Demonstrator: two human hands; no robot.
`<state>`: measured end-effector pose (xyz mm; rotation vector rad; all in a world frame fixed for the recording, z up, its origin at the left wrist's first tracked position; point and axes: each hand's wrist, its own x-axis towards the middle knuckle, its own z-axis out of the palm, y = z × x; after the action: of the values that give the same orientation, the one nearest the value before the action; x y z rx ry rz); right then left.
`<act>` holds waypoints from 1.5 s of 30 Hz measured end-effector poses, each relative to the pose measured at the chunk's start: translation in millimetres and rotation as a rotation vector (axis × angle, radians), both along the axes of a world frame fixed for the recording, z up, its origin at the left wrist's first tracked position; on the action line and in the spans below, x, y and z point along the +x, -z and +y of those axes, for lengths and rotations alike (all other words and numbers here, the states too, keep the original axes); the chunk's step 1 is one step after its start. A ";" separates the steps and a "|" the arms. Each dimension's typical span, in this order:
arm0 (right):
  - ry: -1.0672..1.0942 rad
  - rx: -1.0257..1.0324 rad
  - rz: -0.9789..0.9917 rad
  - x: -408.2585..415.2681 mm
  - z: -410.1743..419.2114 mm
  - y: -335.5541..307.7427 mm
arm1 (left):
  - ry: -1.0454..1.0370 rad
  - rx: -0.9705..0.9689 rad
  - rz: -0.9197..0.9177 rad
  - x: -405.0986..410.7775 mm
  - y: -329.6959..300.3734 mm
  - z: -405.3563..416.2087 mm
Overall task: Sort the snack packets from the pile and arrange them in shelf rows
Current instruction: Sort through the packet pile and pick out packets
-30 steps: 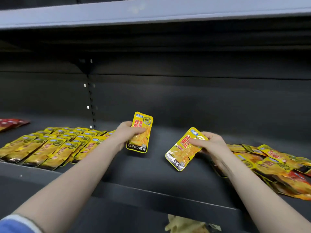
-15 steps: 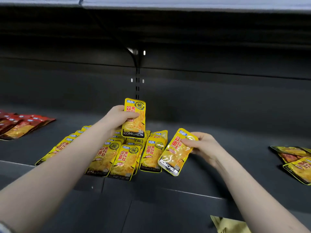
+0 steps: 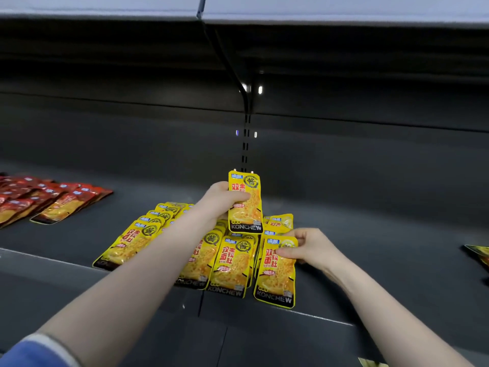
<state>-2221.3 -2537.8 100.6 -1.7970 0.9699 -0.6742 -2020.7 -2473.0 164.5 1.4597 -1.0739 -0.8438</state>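
Note:
My left hand (image 3: 221, 201) grips a yellow KONCHEW packet (image 3: 246, 207) upright above the rows of yellow packets (image 3: 230, 263) lying on the dark shelf (image 3: 370, 247). My right hand (image 3: 308, 247) pinches a second yellow packet (image 3: 276, 276) by its upper part, holding it flat at the right end of the rows, by the shelf's front edge. My left forearm hides part of the rows.
Rows of red packets (image 3: 39, 200) lie at the far left of the shelf. A corner of the unsorted pile (image 3: 479, 254) shows at the right edge. The shelf above (image 3: 317, 9) overhangs. A slotted upright (image 3: 246, 139) runs down the back wall.
The view has swung left, so the yellow rows now sit in the centre. My right hand has brought its packet down beside the rows. My left hand still holds its packet above them.

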 end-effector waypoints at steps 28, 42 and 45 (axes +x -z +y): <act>0.324 -0.379 0.250 -54.7 -23.0 6.5 | 0.349 0.118 -0.286 -28.8 16.0 8.3; 0.362 -0.360 0.310 -85.5 -25.9 21.3 | 0.374 -0.003 -0.703 -41.9 37.9 10.2; 0.365 -0.347 0.292 -86.0 -27.9 23.1 | 0.344 -0.055 -0.760 -36.3 33.2 6.3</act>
<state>-2307.3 -2565.7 77.5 -2.0814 1.4736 -0.8612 -2057.0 -2466.6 131.3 1.6121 -1.9391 -0.4715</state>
